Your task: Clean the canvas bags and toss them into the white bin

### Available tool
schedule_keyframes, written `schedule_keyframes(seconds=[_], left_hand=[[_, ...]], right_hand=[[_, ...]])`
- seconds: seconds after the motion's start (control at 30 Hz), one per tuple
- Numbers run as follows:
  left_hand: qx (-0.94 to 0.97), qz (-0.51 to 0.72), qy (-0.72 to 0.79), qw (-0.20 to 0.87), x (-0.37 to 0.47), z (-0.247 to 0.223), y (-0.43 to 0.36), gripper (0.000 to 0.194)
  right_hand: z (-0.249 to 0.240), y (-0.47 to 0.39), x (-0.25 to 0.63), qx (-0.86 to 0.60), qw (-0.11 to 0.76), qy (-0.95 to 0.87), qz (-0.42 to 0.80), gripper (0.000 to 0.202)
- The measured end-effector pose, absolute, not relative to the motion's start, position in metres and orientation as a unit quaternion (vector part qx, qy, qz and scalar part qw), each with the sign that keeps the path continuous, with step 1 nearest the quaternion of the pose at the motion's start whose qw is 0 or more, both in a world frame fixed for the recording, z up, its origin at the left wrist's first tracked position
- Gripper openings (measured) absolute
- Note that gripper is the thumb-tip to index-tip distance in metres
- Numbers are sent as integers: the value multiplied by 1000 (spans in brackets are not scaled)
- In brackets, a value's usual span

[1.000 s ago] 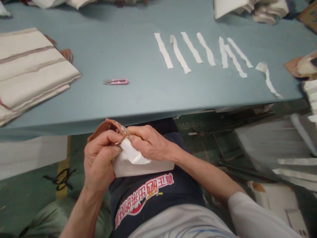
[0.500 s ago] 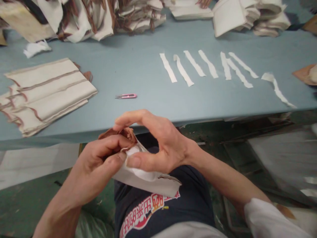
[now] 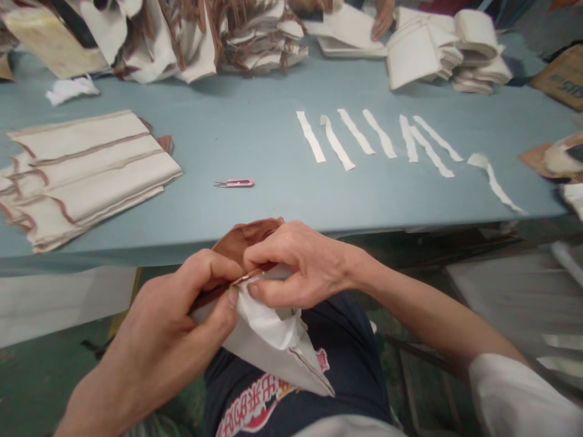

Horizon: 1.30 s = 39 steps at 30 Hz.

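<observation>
Eight white strips [image 3: 311, 136] lie on the blue-green table [image 3: 191, 103], two of them meeting near their upper ends. One pair of pink snips [image 3: 241, 182] lies left of them, and one stack of folded cloth [image 3: 102, 161] farther left; its layers are too jumbled to count. Beyond, another person's hand [image 3: 383, 19] touches pale cloth [image 3: 346, 27].

Bare tabletop stretches between the snips and the strips, and from both down to the near edge. The stack's lowest corner sits close to that edge. The cream cloth piece [image 3: 259, 358] is in the person's hands, above the lap at the near edge, with a brown part [image 3: 232, 243] rising behind the fingers and a loose white piece [image 3: 273, 325] hanging in front.

The left hand [image 3: 175, 315] pinches the brown-trimmed rim between thumb and forefinger. Just beside it, the right hand [image 3: 298, 264] has thumb and forefinger closed on the same rim, the thumb against the white piece.
</observation>
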<state>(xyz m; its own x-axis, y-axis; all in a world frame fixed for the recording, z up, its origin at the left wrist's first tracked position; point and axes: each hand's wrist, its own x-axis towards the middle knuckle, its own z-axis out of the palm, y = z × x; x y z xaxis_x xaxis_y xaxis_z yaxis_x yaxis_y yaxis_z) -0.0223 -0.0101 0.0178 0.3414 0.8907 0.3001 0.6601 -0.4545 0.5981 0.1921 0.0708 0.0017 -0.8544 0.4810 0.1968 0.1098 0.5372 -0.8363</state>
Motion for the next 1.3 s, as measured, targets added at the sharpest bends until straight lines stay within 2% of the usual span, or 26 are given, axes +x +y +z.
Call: schedule_keyframes(seconds=[0.13, 0.23, 0.43, 0.63, 0.8, 0.93, 1.03, 1.17, 1.3], left_hand=[[839, 302, 445, 79, -23, 4, -12, 15], [853, 327, 405, 26, -26, -9, -16, 16], [867, 349, 355, -15, -29, -25, -16, 17], [870, 345, 353, -21, -32, -39, -8, 25], [844, 351, 404, 44, -31, -34, -14, 35], [813, 349, 454, 104, -34, -19, -17, 22], [805, 329, 430, 242, -38, -10, -14, 12], [802, 271, 414, 334, -45, -10, -11, 30], [802, 296, 425, 296, -47, -28, -11, 37]], right_hand=[[-1, 69, 188, -187, 226, -811, 507, 21], [-8, 66, 185, -185, 225, -745, 600, 24], [-26, 57, 181, -191, 197, -584, 764, 24], [-37, 55, 170, -232, 232, -504, 799, 21], [-23, 56, 176, -242, 204, -579, 752, 11], [-14, 56, 186, -238, 254, -712, 610, 5], [-17, 52, 189, -223, 283, -773, 521, 6], [-24, 44, 192, -230, 296, -808, 455, 12], [-25, 36, 189, -223, 321, -771, 502, 10]])
